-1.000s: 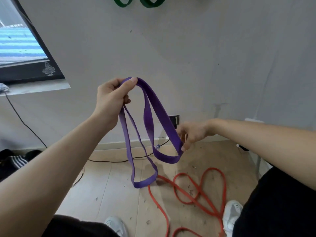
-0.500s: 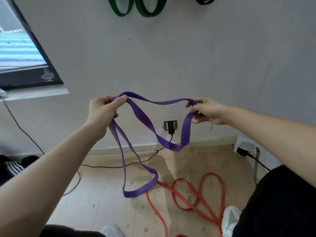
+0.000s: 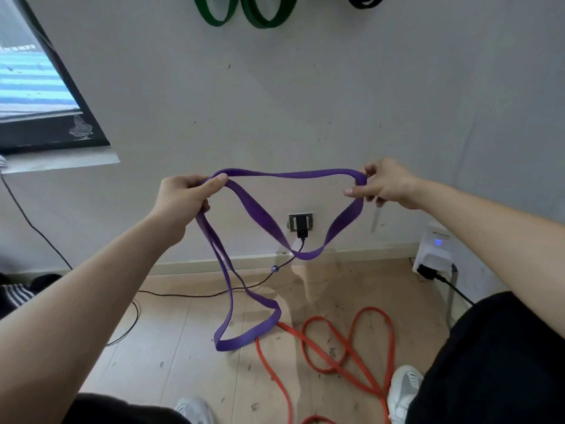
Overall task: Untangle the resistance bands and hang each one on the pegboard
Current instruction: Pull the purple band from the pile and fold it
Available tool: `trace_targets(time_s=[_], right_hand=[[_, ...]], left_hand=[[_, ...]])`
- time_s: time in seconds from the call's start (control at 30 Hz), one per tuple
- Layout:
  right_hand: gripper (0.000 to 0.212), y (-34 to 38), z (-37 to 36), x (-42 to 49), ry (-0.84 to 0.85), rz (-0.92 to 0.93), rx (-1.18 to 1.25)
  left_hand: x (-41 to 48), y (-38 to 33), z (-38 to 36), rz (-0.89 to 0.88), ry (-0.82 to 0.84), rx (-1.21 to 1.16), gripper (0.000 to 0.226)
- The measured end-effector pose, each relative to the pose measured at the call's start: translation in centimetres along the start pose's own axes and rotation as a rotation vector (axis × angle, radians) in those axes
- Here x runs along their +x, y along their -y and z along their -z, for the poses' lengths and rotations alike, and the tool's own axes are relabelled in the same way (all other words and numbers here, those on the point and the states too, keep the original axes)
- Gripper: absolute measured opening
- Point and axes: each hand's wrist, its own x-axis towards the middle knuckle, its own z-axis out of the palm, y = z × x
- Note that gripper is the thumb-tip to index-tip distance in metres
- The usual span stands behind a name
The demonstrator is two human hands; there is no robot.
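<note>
Both hands hold the purple band (image 3: 290, 174) spread in the air above the wall socket (image 3: 301, 223), apparently to open it out and show any twist left before it is hung. The left hand (image 3: 183, 197), up and left of the socket, has its fingers curled round the band with the thumb laid along the top. Two strands fall from it to a loop that hangs low, below and left of the socket. The right hand (image 3: 385, 185), up and right of the socket, pinches a fold of the band between thumb and fingers. Both forearms reach forward. One strand runs nearly level between the hands, and another sags across the socket. The red band (image 3: 368, 309) lies coiled on the floor below the socket, and green bands (image 3: 264, 22) hang high above it.
</note>
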Motion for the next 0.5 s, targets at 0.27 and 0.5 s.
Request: trace_targets(time_s=[0.27,0.5], right_hand=[[0.065,0.2,1.2,0.2,-0.045,-0.047,-0.655],[0.045,-0.8,1.9,0.4,0.162,-0.118,-0.732]], left_hand=[[0.0,0.0,0.1,0.025,-0.004,-0.001,0.026],[-0.5,0.0,0.2,0.019,0.016,0.032,0.02]])
